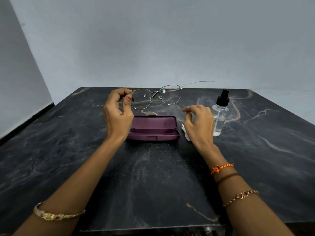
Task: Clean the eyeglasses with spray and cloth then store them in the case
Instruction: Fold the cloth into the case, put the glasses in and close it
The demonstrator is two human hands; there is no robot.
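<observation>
Head view: left hand pinches the eyeglasses at the left hinge, raised above the open case. Right hand hangs loosely curled, holding nothing, near the spray bottle and cloth. Frame likely light, thin, fragile — grip rim or hinge, not lenses.

A dark stone-look table with pale veins and a dull, scuffed sheen carries a purple case of matt, smooth plastic and a clear plastic bottle capped with a glossy black sprayer. Thin, shiny metal wire frames the glasses, whose clear lenses catch small glints, and a scrap of white cloth looks soft and crumpled. The wall behind is matt grey paint.
</observation>
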